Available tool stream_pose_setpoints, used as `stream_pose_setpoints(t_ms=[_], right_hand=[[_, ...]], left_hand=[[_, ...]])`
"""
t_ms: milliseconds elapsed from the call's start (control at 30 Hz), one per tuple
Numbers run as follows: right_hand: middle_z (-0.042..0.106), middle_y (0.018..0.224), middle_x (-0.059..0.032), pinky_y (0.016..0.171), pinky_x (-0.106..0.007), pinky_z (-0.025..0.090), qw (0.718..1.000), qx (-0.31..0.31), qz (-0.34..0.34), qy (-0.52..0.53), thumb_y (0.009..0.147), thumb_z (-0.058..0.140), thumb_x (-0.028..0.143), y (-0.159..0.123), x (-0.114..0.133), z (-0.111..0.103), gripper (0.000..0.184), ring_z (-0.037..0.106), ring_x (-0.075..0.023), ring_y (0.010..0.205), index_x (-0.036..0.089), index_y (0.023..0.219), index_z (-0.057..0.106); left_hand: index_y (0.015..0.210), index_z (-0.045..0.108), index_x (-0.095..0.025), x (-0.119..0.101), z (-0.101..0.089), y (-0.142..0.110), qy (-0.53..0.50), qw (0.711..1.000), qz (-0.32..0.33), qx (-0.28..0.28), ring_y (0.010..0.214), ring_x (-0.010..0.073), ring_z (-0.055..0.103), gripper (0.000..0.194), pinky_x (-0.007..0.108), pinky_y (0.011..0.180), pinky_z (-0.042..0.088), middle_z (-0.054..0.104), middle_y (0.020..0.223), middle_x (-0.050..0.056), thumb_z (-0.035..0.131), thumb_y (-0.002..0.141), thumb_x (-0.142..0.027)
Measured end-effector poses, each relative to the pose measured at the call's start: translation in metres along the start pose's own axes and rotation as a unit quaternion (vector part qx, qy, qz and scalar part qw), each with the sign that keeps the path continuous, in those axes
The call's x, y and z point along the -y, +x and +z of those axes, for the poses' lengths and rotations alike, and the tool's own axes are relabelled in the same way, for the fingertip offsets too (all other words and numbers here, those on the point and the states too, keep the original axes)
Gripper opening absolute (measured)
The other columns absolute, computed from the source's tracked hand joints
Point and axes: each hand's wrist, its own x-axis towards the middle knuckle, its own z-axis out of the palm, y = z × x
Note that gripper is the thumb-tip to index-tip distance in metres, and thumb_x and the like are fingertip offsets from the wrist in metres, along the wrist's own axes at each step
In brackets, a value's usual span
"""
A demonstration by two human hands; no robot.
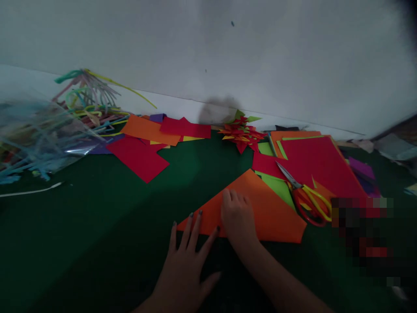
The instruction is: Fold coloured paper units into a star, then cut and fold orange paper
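Note:
A folded sheet of orange paper point(272, 213) lies on the green tabletop, its peak pointing away from me and its long straight edge nearest me. My left hand point(186, 261) is spread, with its fingertips resting on the paper's left corner and lower edge. Curled into a fist, my right hand point(239, 215) presses on the middle of the sheet; nothing shows in its fingers. Scissors point(302, 187) with yellow and red handles lie partly open just right of the orange paper. Light green paper point(280, 189) shows from under its right side.
Red sheets point(312, 161) are stacked at the right. A cluster of folded red, orange and green paper points point(241, 132) stands by the wall. Red pieces point(140, 156) and an orange piece point(148, 130) lie back left. A clear bag point(48, 134) with pipe cleaners point(94, 93) is far left.

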Motion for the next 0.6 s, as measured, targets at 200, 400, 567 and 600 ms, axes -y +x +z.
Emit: stream_pose_setpoints(t_ms=[200,400,567,600], right_hand=[[0.056,0.079,-0.0063,0.064,-0.032,0.032,0.999,-0.014,-0.051,-0.008,0.081,0.042,0.006,-0.015,0.016,-0.003,0.021,0.048,-0.02,0.07,0.018,0.093,0.053],[0.056,0.086,-0.0099,0.066,-0.034,0.031,0.996,-0.012,0.003,-0.084,0.08,0.043,0.007,-0.033,-0.038,0.003,0.017,0.048,-0.0224,0.075,0.015,0.091,0.054],[0.052,0.073,-0.007,0.063,-0.032,0.03,0.984,-0.034,0.091,-0.151,0.082,0.04,0.013,-0.059,-0.102,0.011,0.012,0.047,-0.0226,0.073,0.017,0.077,0.05],[0.052,0.072,-0.0068,0.063,-0.032,0.03,0.983,-0.04,0.091,-0.152,0.083,0.04,0.014,-0.062,-0.111,0.011,0.012,0.047,-0.0223,0.072,0.017,0.077,0.05]], left_hand=[[0.138,0.023,-0.03,0.0,0.001,-0.001,0.006,1.0,0.006,-0.007,0.132,0.0373,0.011,0.069,0.064,0.097,0.01,0.014,0.146,0.014,0.052,0.076,-0.045],[0.139,0.016,-0.033,0.0,-0.001,0.0,0.005,0.999,0.006,-0.032,0.131,0.0383,0.013,0.07,0.064,0.097,0.014,0.015,0.146,0.011,0.046,0.079,-0.05],[0.139,0.016,-0.034,0.002,0.0,-0.001,0.006,0.999,0.012,-0.042,0.13,0.0391,0.015,0.067,0.065,0.095,0.017,0.018,0.146,0.012,0.041,0.08,-0.056],[0.138,0.016,-0.034,0.002,0.0,-0.002,0.007,0.999,0.013,-0.045,0.13,0.0392,0.016,0.066,0.065,0.094,0.017,0.018,0.146,0.012,0.039,0.081,-0.057]])
